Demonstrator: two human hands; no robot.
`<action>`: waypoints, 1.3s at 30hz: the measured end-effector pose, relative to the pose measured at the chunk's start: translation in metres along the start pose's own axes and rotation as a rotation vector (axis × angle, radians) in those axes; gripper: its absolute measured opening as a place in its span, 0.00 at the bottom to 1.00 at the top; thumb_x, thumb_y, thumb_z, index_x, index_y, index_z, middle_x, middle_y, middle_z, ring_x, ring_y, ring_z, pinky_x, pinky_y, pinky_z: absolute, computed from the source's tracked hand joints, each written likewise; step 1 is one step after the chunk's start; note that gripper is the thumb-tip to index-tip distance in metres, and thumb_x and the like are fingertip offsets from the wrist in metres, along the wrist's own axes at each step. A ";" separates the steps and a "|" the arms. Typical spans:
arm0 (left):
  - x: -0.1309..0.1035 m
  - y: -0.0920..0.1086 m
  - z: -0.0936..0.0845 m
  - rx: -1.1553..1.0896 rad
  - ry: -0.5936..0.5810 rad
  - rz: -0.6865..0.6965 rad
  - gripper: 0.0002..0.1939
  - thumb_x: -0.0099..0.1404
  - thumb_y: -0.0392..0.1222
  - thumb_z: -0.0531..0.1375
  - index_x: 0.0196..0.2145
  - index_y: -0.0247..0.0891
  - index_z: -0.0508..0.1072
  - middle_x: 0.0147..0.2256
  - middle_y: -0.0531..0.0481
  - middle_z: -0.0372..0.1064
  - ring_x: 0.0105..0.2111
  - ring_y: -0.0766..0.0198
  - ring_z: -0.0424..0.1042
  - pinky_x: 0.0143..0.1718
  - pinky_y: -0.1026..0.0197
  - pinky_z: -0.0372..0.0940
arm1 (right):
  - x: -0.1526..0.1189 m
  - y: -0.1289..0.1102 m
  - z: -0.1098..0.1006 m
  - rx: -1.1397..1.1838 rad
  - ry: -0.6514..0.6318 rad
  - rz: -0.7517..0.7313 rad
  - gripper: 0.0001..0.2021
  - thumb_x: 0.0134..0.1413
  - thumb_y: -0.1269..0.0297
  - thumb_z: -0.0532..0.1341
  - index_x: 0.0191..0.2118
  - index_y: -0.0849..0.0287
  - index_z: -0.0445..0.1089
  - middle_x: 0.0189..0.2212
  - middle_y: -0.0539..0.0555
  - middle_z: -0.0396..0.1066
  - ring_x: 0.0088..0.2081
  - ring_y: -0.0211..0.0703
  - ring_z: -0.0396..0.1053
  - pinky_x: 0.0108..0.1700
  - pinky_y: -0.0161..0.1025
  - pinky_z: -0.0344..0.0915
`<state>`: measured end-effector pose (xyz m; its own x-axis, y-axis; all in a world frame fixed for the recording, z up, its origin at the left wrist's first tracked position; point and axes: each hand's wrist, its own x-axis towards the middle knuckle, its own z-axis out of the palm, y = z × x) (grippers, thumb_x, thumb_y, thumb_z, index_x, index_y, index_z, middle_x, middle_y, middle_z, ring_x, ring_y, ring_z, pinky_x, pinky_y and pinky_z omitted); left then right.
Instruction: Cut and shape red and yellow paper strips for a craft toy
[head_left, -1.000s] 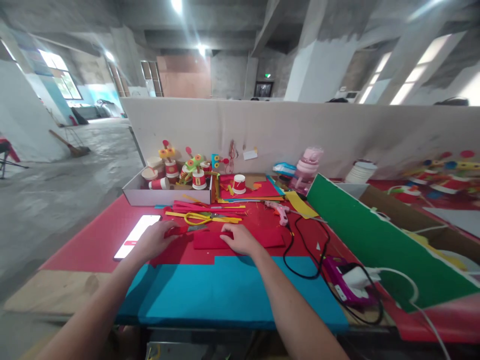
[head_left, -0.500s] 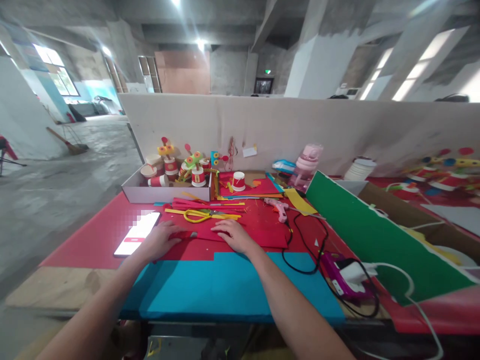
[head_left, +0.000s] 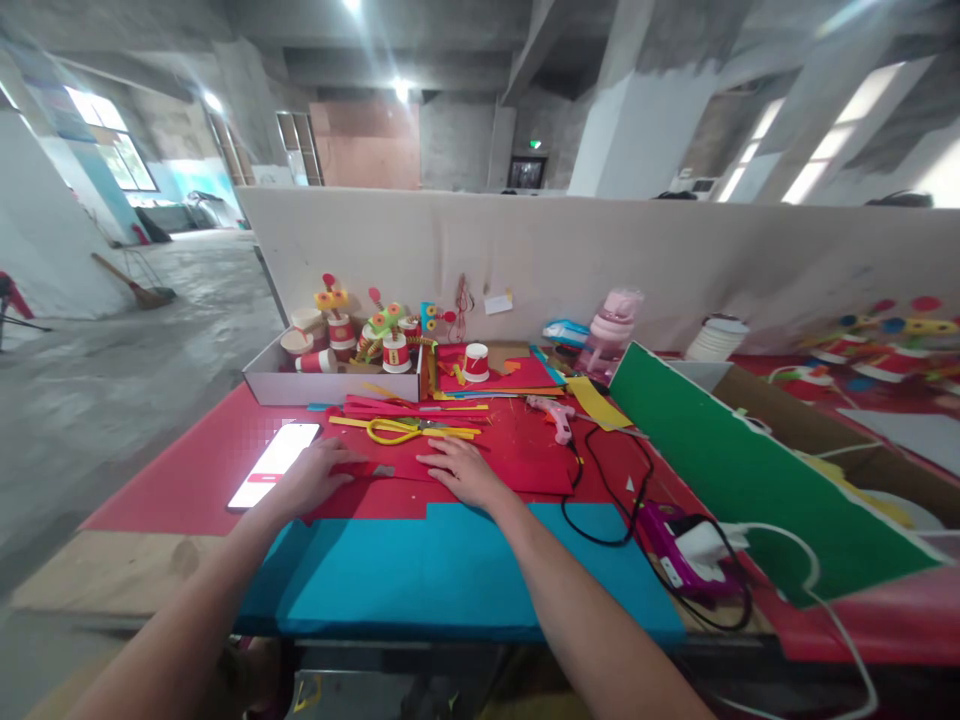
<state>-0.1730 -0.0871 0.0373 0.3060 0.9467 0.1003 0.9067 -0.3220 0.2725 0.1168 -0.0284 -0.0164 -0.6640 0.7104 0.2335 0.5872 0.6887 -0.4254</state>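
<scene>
A long piece of red paper (head_left: pixel 525 476) lies across the red table covering. My right hand (head_left: pixel 463 470) rests flat on it, fingers spread and holding nothing. My left hand (head_left: pixel 316 478) is at the paper's left end, fingers stretched to the right, between the paper and a lit phone (head_left: pixel 276 464). A small grey patch (head_left: pixel 384 470) shows between the hands. Just beyond are yellow-handled scissors (head_left: pixel 394 431) among red and yellow paper strips (head_left: pixel 360 407). Blue paper or cloth (head_left: pixel 390 580) lies under my forearms along the front edge.
A pink glue gun (head_left: pixel 555 417) with a black cord lies to the right, near a purple power strip (head_left: pixel 679 560). A green-sided box (head_left: pixel 735 470) bounds the right. Behind stand a paper cup (head_left: pixel 476 362) and a white box (head_left: pixel 330 386) of cup figures.
Both hands have shifted very slightly left along the red paper. The other things on the table lie as before.
</scene>
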 end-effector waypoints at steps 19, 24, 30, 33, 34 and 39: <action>-0.003 -0.011 0.009 -0.074 0.000 -0.028 0.18 0.60 0.45 0.56 0.48 0.47 0.76 0.40 0.44 0.70 0.40 0.55 0.68 0.43 0.56 0.63 | 0.001 0.003 0.002 0.002 0.004 -0.006 0.17 0.63 0.54 0.53 0.55 0.42 0.67 0.61 0.51 0.60 0.62 0.49 0.54 0.61 0.53 0.51; -0.002 -0.006 0.007 -0.095 -0.004 -0.052 0.18 0.59 0.46 0.57 0.47 0.47 0.77 0.40 0.44 0.70 0.39 0.54 0.68 0.42 0.56 0.64 | 0.001 0.002 0.001 0.012 0.001 -0.013 0.17 0.63 0.54 0.52 0.55 0.42 0.67 0.61 0.51 0.60 0.62 0.49 0.54 0.61 0.52 0.51; -0.002 -0.002 0.008 -0.105 -0.006 -0.061 0.18 0.59 0.45 0.57 0.47 0.47 0.77 0.40 0.45 0.70 0.40 0.56 0.68 0.44 0.57 0.64 | 0.000 0.001 0.000 0.008 0.002 -0.007 0.16 0.64 0.56 0.51 0.55 0.42 0.67 0.61 0.51 0.60 0.62 0.48 0.54 0.61 0.52 0.51; -0.003 -0.003 0.010 -0.106 -0.011 -0.066 0.18 0.59 0.46 0.57 0.47 0.47 0.76 0.40 0.44 0.70 0.40 0.55 0.68 0.43 0.56 0.64 | 0.001 0.000 0.000 0.016 -0.003 -0.006 0.16 0.64 0.57 0.51 0.55 0.42 0.67 0.61 0.50 0.60 0.62 0.47 0.54 0.62 0.52 0.50; -0.003 -0.003 0.011 -0.108 -0.006 -0.067 0.18 0.60 0.46 0.57 0.47 0.47 0.76 0.40 0.44 0.70 0.40 0.55 0.68 0.43 0.56 0.64 | 0.001 0.000 0.000 0.019 -0.006 -0.004 0.16 0.64 0.57 0.51 0.54 0.42 0.67 0.61 0.50 0.60 0.62 0.47 0.54 0.62 0.51 0.50; -0.003 0.000 0.012 -0.090 -0.015 -0.046 0.19 0.60 0.44 0.56 0.48 0.46 0.76 0.40 0.44 0.69 0.41 0.55 0.68 0.44 0.56 0.64 | 0.001 0.000 -0.001 0.017 -0.004 0.006 0.16 0.64 0.58 0.52 0.54 0.43 0.68 0.61 0.50 0.60 0.62 0.47 0.54 0.62 0.52 0.50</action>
<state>-0.1706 -0.0897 0.0259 0.2691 0.9604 0.0717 0.8906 -0.2765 0.3610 0.1167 -0.0277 -0.0150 -0.6626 0.7136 0.2274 0.5831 0.6821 -0.4413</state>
